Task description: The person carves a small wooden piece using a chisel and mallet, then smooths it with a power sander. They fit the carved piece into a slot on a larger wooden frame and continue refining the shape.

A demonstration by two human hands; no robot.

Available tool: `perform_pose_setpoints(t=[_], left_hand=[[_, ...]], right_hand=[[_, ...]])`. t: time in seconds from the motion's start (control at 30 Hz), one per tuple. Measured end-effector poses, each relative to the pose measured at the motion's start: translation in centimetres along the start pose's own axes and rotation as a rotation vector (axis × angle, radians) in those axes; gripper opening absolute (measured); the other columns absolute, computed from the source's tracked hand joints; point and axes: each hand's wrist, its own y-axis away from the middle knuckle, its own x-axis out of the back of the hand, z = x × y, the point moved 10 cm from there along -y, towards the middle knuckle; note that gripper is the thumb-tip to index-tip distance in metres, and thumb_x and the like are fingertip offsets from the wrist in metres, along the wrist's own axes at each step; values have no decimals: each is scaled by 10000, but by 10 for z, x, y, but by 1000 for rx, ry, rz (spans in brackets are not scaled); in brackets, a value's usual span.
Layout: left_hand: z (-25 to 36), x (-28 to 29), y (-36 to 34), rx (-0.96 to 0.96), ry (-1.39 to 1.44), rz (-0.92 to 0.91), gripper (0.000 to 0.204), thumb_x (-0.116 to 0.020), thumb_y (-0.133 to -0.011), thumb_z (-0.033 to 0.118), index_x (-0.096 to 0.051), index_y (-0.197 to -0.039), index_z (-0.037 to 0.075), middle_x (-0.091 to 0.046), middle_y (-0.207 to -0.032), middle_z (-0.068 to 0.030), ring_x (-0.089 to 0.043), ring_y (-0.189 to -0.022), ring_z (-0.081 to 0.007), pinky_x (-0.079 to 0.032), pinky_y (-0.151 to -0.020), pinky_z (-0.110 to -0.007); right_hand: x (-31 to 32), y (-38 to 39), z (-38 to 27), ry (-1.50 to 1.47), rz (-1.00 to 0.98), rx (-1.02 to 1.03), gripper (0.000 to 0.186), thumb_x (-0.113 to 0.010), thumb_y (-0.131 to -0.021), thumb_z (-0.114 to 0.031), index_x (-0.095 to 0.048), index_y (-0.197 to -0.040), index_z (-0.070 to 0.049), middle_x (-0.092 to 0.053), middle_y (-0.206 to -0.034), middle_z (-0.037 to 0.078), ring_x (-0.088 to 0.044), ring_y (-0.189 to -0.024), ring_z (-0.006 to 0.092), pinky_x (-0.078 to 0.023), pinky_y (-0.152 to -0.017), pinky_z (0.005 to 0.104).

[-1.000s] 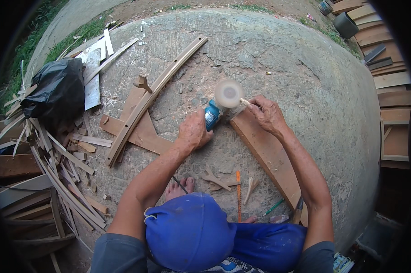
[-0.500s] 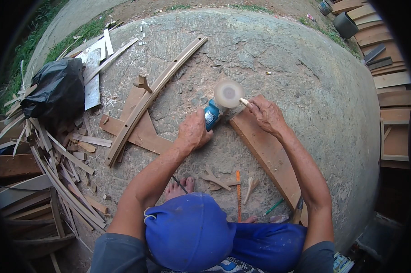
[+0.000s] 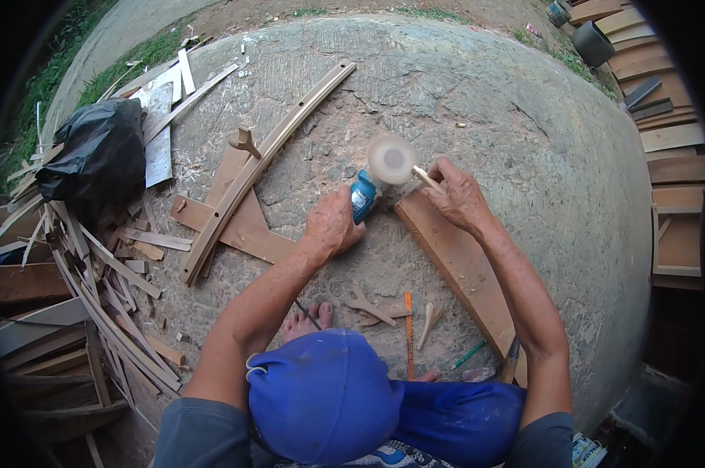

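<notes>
My left hand (image 3: 333, 222) grips a blue angle grinder (image 3: 362, 195) fitted with a round disc (image 3: 391, 158), which looks blurred as if spinning. Pinched in my right hand (image 3: 458, 199) is a short pale wooden stick (image 3: 429, 179), its far end at the disc's right edge. Below my right hand a long brown plank (image 3: 454, 277) lies slanting on the rough ground. Small forked wooden pieces (image 3: 362, 306), an orange ruler (image 3: 409, 335) and a green pencil (image 3: 468, 354) lie near my bare foot (image 3: 306, 324), above blue fabric (image 3: 321, 390) at the lower edge.
A long rail with holes (image 3: 282, 140) lies over brown boards (image 3: 255, 242) at left. Beyond are a black plastic bag (image 3: 91, 152) and piled wood strips (image 3: 103, 296). At right, boards (image 3: 672, 168) line the edge of the concrete (image 3: 563, 234), with a dark bucket (image 3: 593, 43) near the top.
My right hand's fingers have shifted slightly on the stick, the index finger rising a little. My left hand, the grinder and the things on the ground stay in place.
</notes>
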Motion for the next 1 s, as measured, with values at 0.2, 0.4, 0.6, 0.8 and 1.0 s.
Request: perform_pose_setpoints(t=[0.2,0.4,0.6,0.8,1.0], left_hand=[[0,-1,0,-7,-1,8,592,-786,-776,278,-516,-1223,-3,-639,-1158,-236,-626,-1113,-412,-515,-964,-499],[1,-1,0,3,-5,-5,575,-793,-776,280,-514,-1193,-2,-635,-1156,-236,-623,-1114,-407,-514,-962,-496],[0,-1,0,-11,-11,4,557,-794,-783,283,-514,-1166,-8,-643,-1135,-242,-634,-1096,-413,-519,-947,-499],[3,3,2,-8,-20,-1,555,-792,-789,285,-514,-1165,-14,-649,-1125,-246,-642,-1088,-413,-523,-942,-504],[4,3,2,-9,-21,4,557,-790,-787,283,-515,-1166,-19,-650,-1130,-249,-641,-1089,-414,-524,-942,-506]], right_hand=[[6,1,7,33,48,-31,219,-751,-868,-211,-647,-999,-69,-706,-924,119,-704,-864,294,-537,-755,425],[9,1,8,45,81,-36,252,-767,-874,-280,-695,-994,-71,-750,-887,101,-725,-812,254,-555,-735,398],[9,1,5,65,76,-19,242,-760,-893,-276,-695,-998,-68,-746,-874,99,-721,-794,237,-553,-724,379],[10,2,3,89,69,-39,213,-729,-923,-264,-693,-1011,-73,-730,-844,98,-703,-766,238,-535,-704,389],[8,3,6,88,62,-26,221,-662,-967,-288,-683,-1040,-80,-680,-906,131,-684,-832,333,-530,-733,456]])
